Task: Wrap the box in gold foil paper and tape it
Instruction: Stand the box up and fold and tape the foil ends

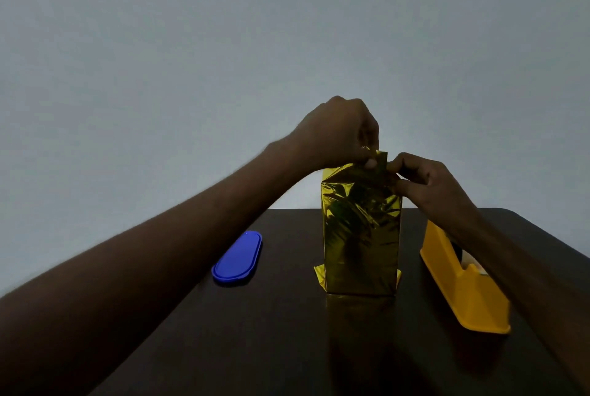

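Box (360, 236), upright in crinkled gold foil (378, 159), both hands' (341, 130) (431, 181) grips pinching its top flap.

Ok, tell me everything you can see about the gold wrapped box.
The gold wrapped box stands upright on the dark table, between a blue lid and a yellow tape dispenser. Shiny, crinkled foil covers its sides; small flaps jut out at the base. Both hands, left and right, pinch the loose foil at its top.
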Motion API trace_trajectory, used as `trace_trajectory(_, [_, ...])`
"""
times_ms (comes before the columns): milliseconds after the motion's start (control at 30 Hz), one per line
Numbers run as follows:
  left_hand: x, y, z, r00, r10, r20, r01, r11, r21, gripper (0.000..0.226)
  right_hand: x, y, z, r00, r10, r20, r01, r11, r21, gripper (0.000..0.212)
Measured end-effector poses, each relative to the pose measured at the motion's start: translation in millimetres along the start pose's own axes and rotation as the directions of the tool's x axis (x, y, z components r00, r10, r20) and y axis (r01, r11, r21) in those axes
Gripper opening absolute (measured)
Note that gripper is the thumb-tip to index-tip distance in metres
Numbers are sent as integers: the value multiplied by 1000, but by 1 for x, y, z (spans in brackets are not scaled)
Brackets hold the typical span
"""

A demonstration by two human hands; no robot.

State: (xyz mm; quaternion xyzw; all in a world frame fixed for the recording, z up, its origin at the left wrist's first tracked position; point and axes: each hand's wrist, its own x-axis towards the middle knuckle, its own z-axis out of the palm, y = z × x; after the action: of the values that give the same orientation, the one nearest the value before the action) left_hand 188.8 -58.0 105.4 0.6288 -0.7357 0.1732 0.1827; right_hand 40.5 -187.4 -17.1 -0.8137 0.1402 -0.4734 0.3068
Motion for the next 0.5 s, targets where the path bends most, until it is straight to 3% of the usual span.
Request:
trace_trajectory(67, [3,-1,-1,995,5,-100,-10,999,-48,8,-1,-1,0,1000,3,-6,-3,1000,24,15])
trace_trajectory(167, [5,-6,-1,996,-9,-89,-3,991,-132,7,0,-1,1,1000,10,2,-10,999,35,6])
trace_trajectory(233, [5,-10,-1,993,-9,-116,-11,984,-178,7,0,-1,0,1000,20,4,-20,999,35,17])
trace_trajectory(300, [3,-13,-4,994,-32,-106,7,975,-221,23,-1,-2,0,1000,13,-1,-13,1000,26,19])
trace_trajectory(400, [-2,-17,-4,991,-110,80,123,975,-187,58,-1,-4,1,1000,-15,-12,15,1000,11,21])
trace_trajectory(500, [-5,-19,9,996,-73,44,79,983,-166,38,-1,-4,2,1000,-19,-3,20,1000,18,31])
